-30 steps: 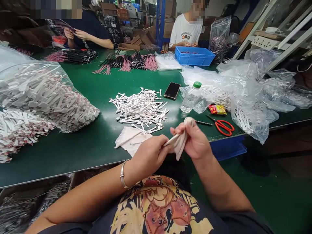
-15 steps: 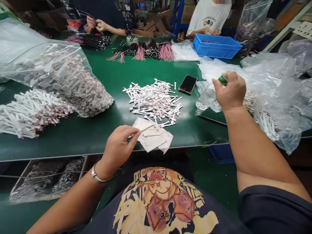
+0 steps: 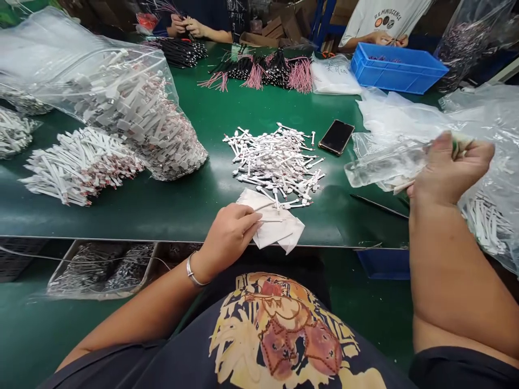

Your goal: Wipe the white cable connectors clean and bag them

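My left hand (image 3: 233, 232) is closed in a pinch over a folded white tissue (image 3: 290, 229) at the table's front edge. A thin pale stick (image 3: 272, 220) runs out from its fingertips across the tissue. Beyond it spreads a loose pile of short white cable pieces with connectors (image 3: 275, 159). On the right, my right hand (image 3: 450, 167) is wrapped round the neck end of a clear plastic bottle (image 3: 385, 163), tilted almost flat with its base to the left. A bit of green shows between those fingers, which hide the rest of the neck.
A phone (image 3: 336, 136) lies right of the pile, tweezers-like dark tool (image 3: 377, 205) nearer me. A large bag of white parts (image 3: 138, 108) and bundles (image 3: 81, 162) fill the left. Clear bags (image 3: 494, 124) crowd the right. Two people work behind a blue bin (image 3: 399, 70) and dark wire bundles (image 3: 263, 73).
My right hand has tipped the bottle from standing to nearly lying flat. My left hand has lowered closer to the tissue. The whole view has shifted.
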Demonstrator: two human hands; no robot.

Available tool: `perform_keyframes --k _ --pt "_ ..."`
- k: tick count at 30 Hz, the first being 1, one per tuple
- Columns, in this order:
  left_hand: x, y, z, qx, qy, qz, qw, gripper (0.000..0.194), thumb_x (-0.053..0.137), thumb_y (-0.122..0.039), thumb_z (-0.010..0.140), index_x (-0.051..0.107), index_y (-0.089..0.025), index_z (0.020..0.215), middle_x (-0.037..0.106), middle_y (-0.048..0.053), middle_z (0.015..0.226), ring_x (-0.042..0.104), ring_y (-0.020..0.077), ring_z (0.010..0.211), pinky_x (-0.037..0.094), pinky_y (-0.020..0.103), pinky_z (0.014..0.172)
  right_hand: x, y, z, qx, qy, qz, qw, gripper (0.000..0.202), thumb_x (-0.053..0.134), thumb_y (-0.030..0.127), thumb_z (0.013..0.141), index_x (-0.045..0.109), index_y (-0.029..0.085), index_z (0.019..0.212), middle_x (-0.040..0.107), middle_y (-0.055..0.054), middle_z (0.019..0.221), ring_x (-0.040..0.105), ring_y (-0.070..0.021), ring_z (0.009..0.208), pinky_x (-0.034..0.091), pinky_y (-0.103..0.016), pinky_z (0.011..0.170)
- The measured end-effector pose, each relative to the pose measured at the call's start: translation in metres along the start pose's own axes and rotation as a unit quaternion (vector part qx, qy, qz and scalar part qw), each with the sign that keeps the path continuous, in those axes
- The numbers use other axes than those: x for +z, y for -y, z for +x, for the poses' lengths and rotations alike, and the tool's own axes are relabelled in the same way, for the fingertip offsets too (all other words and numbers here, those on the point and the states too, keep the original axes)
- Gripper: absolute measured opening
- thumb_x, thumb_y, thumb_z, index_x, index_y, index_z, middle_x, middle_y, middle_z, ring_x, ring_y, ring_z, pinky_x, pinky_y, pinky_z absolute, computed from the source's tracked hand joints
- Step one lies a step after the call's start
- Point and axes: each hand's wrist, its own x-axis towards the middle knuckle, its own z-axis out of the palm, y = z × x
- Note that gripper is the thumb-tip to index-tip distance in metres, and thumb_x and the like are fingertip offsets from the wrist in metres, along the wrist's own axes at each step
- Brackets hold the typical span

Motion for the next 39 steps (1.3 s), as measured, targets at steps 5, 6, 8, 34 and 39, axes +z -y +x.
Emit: perform_keyframes --k 5,6,8,34,39 --pt "0.003 -0.004 -0.007 0.015 0.011 -0.001 1.0 0.021 0.051 -0.024 0.091 0.062 -0.019 0.108 0.065 0.007 0.109 0.056 0.0205 0.098 0.041 0.037 0.083 0.004 0.028 -0.003 -0.106 0.094 -0.134 0.981 0.038 0.067 0.044 0.073 0.053 0.014 0.092 0.052 -0.004 0.084 0.053 -0.0147 0.077 0.044 -0.034 0.075" --pt "0.005 -0.005 -0.009 0.021 0.007 -0.002 1.0 0.022 0.051 -0.024 0.091 0.062 -0.018 0.109 0.065 0.007 0.11 0.056 0.0207 0.099 0.041 0.038 0.085 0.005 0.027 -0.002 -0.112 0.106 -0.153 0.976 0.04 0.068 0.044 0.073 0.055 0.013 0.095 0.054 -0.005 0.087 0.053 -0.0152 0.079 0.044 -0.034 0.076" --pt "0.008 -0.004 -0.01 0.029 -0.001 0.001 1.0 0.022 0.051 -0.023 0.09 0.061 -0.018 0.11 0.066 0.008 0.11 0.056 0.021 0.098 0.041 0.039 0.086 0.006 0.024 0.002 -0.122 0.117 -0.174 0.97 0.042 0.068 0.044 0.073 0.058 0.012 0.099 0.058 -0.007 0.088 0.054 -0.0162 0.08 0.044 -0.034 0.076" --pt "0.015 0.003 -0.012 0.044 -0.02 -0.025 0.999 0.023 0.054 -0.019 0.087 0.063 -0.018 0.108 0.068 0.006 0.106 0.058 0.0203 0.097 0.044 0.039 0.088 0.018 0.177 -0.135 -0.475 0.552 -0.005 0.685 0.018 0.046 0.013 0.088 0.062 0.017 0.094 0.055 -0.007 0.085 0.037 -0.0193 0.074 0.025 -0.033 0.063" --pt "0.014 0.003 -0.011 0.061 -0.028 -0.006 0.998 0.023 0.056 -0.018 0.086 0.063 -0.017 0.108 0.068 0.006 0.107 0.058 0.0199 0.098 0.043 0.039 0.092 0.023 0.182 -0.14 -0.478 0.551 0.012 0.683 0.018 0.044 0.015 0.09 0.062 0.017 0.094 0.056 -0.007 0.084 0.038 -0.0195 0.075 0.026 -0.034 0.065"
